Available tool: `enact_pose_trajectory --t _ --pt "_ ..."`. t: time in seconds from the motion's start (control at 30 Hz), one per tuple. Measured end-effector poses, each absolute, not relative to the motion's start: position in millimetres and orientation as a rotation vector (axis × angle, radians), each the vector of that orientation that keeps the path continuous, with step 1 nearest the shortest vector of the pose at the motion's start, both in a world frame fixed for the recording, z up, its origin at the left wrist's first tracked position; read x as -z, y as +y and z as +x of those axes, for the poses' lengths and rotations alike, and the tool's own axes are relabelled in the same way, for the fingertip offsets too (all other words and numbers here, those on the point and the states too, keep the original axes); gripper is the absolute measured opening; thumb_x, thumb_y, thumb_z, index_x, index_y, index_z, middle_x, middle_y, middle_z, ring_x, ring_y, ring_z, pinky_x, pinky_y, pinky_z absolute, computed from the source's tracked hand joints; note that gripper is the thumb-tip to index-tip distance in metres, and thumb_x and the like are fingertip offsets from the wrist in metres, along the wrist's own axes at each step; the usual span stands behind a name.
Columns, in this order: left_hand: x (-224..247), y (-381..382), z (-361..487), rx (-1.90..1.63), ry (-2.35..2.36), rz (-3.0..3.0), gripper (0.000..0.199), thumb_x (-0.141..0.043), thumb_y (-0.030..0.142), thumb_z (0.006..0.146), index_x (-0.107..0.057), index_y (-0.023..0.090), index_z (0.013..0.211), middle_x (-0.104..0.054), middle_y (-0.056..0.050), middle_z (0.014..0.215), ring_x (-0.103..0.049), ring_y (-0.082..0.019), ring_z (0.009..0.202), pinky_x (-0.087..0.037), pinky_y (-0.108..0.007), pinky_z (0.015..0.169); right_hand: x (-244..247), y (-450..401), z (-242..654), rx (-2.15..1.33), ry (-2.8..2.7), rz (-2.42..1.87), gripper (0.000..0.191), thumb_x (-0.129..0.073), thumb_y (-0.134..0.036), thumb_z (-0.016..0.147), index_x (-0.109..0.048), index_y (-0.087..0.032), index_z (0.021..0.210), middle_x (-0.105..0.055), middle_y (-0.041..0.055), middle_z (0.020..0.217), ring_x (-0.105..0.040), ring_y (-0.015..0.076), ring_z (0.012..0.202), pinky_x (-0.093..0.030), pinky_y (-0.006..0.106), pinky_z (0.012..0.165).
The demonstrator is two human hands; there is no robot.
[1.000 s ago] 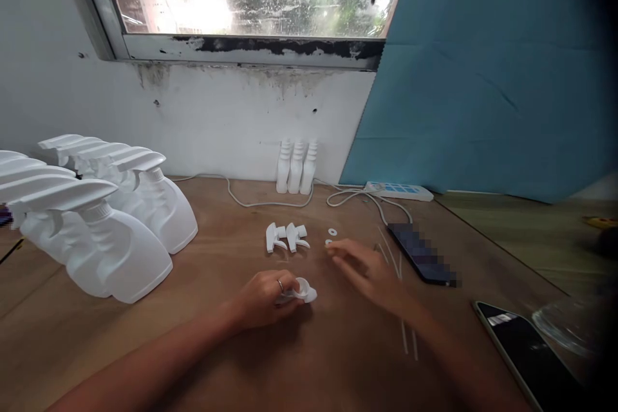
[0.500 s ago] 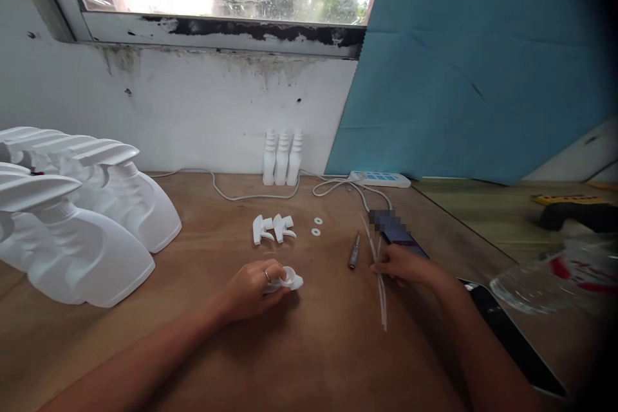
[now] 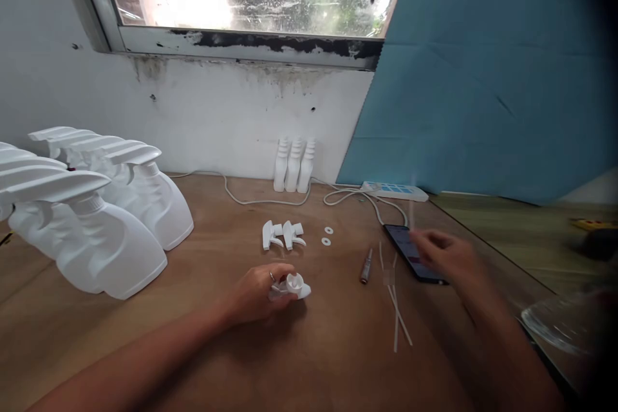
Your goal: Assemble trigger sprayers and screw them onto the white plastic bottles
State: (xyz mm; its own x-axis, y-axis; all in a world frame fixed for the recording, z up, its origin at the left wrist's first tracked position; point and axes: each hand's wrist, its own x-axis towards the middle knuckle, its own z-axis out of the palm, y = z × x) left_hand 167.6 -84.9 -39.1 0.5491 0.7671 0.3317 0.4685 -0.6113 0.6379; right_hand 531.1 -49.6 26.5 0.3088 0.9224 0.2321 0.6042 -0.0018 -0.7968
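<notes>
My left hand [image 3: 268, 293] is closed on a white spray head [image 3: 295, 284], its round collar facing up. Over the phone [image 3: 412, 254], my right hand [image 3: 441, 254] pinches a thin clear tube [image 3: 412, 212] that stands upright and is blurred by motion. Two thin tubes [image 3: 394, 309] lie crossed on the table, left of that hand. A small screwdriver [image 3: 367, 267] rests beside them. Two white trigger pieces [image 3: 284, 235] and two white washers [image 3: 327, 236] lie behind my left hand.
White spray bottles [image 3: 116, 244] stand in rows at the left. Three small white bottles [image 3: 294, 167] are by the wall. A cable runs to a power strip [image 3: 396, 191]. A clear container [image 3: 555, 325] sits at the right edge.
My right hand has lifted one tube up and away from the others, over the phone. My left hand still holds the spray head. The whole view has shifted a little.
</notes>
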Motion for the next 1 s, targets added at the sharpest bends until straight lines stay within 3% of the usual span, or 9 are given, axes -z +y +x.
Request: enact_pose_trajectory --t 0.13,0.3,0.4,0.57,0.73,0.87,1.0 --pt "36.6 -83.2 168.1 -0.790 1.006 2.157 0.037 -0.064 0.031 0.082 -0.053 0.021 0.115 -0.067 -0.002 0.099 -0.061 -0.015 0.080 -0.045 -0.023 0.071 -31.6 -57.6 501.9 -0.602 -1.019 -1.126 0.023 -0.075 -0.038 0.071 -0.061 -0.020 0.072 -0.056 -0.0015 0.058 -0.048 0.0100 0.042 -0.036 0.023 0.039" --pt "36.9 -80.7 168.0 -0.789 0.935 2.103 0.033 -0.062 0.029 0.084 -0.060 0.020 0.116 -0.067 -0.004 0.111 -0.062 -0.017 0.094 -0.046 -0.025 0.083 -8.3 -65.8 449.1 -0.945 -1.373 -1.071 0.019 -0.073 -0.037 0.076 -0.069 -0.019 0.079 -0.069 0.0056 0.076 -0.063 0.0181 0.066 -0.051 0.030 0.061" --pt "35.5 -82.3 167.3 -0.763 0.916 2.164 0.035 -0.062 0.031 0.084 -0.060 0.020 0.118 -0.067 -0.005 0.112 -0.061 -0.018 0.098 -0.045 -0.026 0.086 0.6 -71.8 420.1 -1.202 -1.448 -0.978 0.009 -0.070 -0.028 0.076 -0.072 -0.019 0.076 -0.070 0.0067 0.082 -0.063 0.0203 0.079 -0.049 0.031 0.074" --pt "32.3 -85.5 166.4 -0.716 0.921 2.279 0.033 -0.060 0.032 0.086 -0.061 0.021 0.117 -0.067 -0.004 0.101 -0.061 -0.018 0.091 -0.044 -0.025 0.080 4.3 -79.8 386.7 -1.547 -1.148 -0.831 0.005 -0.062 -0.016 0.068 -0.061 -0.017 0.064 -0.048 -0.0012 0.056 -0.038 0.0098 0.050 -0.032 0.024 0.049" --pt "31.9 -86.1 165.0 -0.716 0.908 2.313 0.031 -0.061 0.031 0.086 -0.061 0.020 0.115 -0.067 -0.004 0.102 -0.061 -0.018 0.092 -0.044 -0.025 0.082 -5.7 -77.0 389.7 -1.595 -1.010 -0.791 0.013 -0.059 -0.030 0.077 -0.062 -0.017 0.074 -0.043 -0.0021 0.055 -0.034 0.0095 0.049 -0.033 0.025 0.050" --pt "34.1 -86.4 163.1 -0.730 0.897 2.299 0.032 -0.062 0.030 0.085 -0.061 0.021 0.116 -0.067 -0.005 0.108 -0.061 -0.019 0.098 -0.044 -0.026 0.085 -11.1 -77.4 398.1 -1.422 -0.906 -0.604 0.031 -0.054 -0.032 0.084 -0.052 -0.018 0.057 -0.021 -0.0070 0.042 -0.020 0.0082 0.041 -0.028 0.024 0.047" --pt "35.6 -86.6 162.6 -0.723 0.902 2.311 0.031 -0.062 0.030 0.086 -0.061 0.022 0.116 -0.067 -0.004 0.106 -0.061 -0.019 0.097 -0.044 -0.027 0.085 -3.9 -86.6 379.8 -1.649 -0.988 -0.703 0.025 -0.061 -0.035 0.085 -0.060 -0.016 0.068 -0.039 -0.0029 0.053 -0.036 0.0093 0.050 -0.030 0.024 0.051"
